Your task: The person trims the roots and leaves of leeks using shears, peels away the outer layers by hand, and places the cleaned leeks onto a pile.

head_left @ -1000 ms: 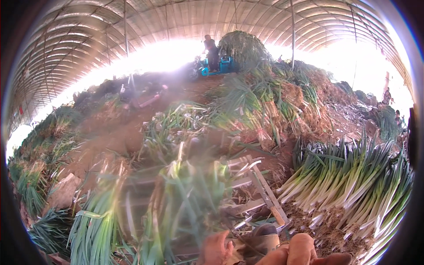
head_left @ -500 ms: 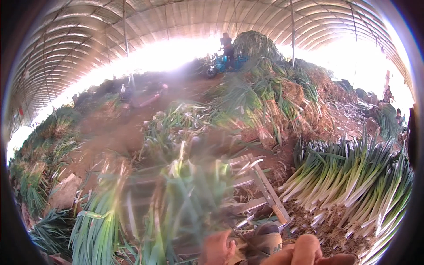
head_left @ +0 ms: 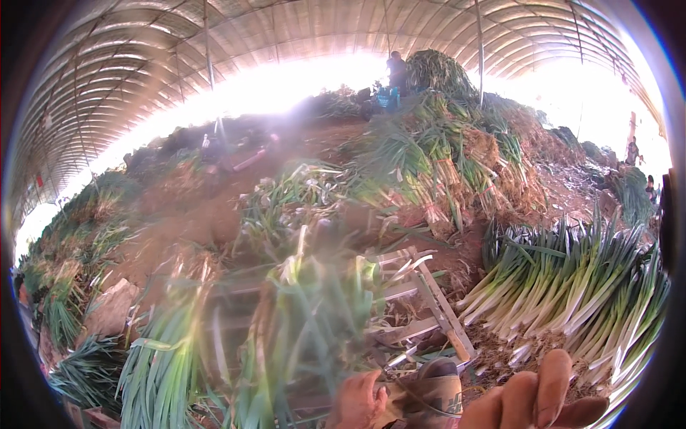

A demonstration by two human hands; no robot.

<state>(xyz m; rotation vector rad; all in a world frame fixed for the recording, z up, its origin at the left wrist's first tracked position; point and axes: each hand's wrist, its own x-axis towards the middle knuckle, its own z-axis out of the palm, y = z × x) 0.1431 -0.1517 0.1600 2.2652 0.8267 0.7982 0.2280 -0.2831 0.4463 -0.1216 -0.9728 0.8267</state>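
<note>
At the lower edge, my left hand (head_left: 357, 400) has its fingers curled, and what they hold, if anything, is hidden. Beside it a thin curved strand (head_left: 429, 409) arcs toward my right hand, in front of a dark-toed shoe (head_left: 439, 382). My right hand (head_left: 536, 393) is raised to the right, fingers partly spread and one pointing up, with nothing visible in it. Just beyond the right hand lies a broad row of leeks (head_left: 564, 286), white stems and roots toward me. Another bunch of leeks (head_left: 300, 329), blurred, lies ahead of my left hand.
A wooden slatted frame (head_left: 436, 307) stands ahead of the shoe. More leeks (head_left: 161, 357) lie at the left, near a brown slab (head_left: 111, 307). Piled bundles (head_left: 443, 157) rise behind, with a person (head_left: 396, 71) beside a blue vehicle (head_left: 388, 99). Arched roofing (head_left: 321, 28) spans overhead.
My right hand has risen and moved right, its fingers further apart. My left hand has shifted slightly. The distant person and blue vehicle have moved and turned; the whole view has shifted a little.
</note>
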